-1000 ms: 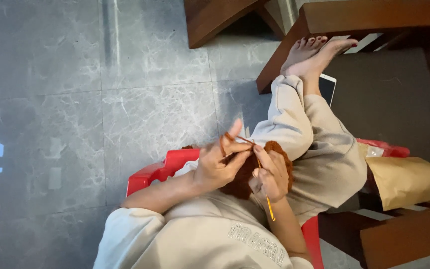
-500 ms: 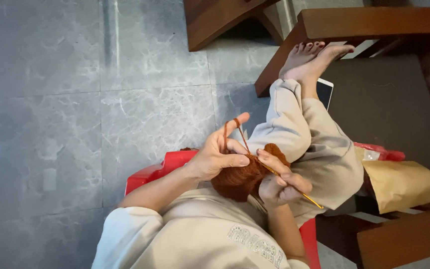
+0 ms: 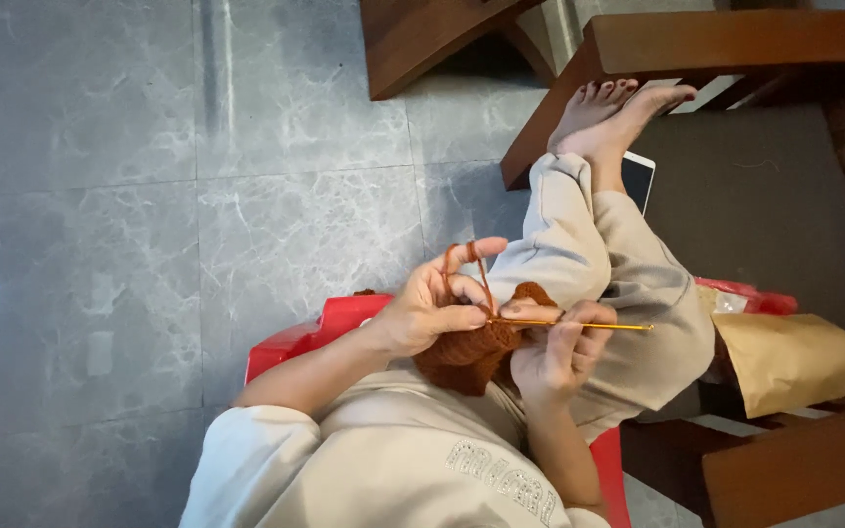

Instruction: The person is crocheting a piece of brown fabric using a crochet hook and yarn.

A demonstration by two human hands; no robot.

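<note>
Both hands mid-stitch: your left hand (image 3: 432,313) pinches knit (image 3: 466,352), yarn (image 3: 481,279) over finger; right hand (image 3: 559,352) grips hook (image 3: 579,325). Next, likely: catch yarn.

Brown paper bag (image 3: 784,362) beside knee; white tablet (image 3: 637,178) underfoot.

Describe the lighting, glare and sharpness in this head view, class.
Head view: soft, even light; pale glare streaks on the grey floor tiles; a blue-white reflection at the left edge; left hand, right hand and yellow crochet hook reasonably sharp; wide-angle tilt.
</note>
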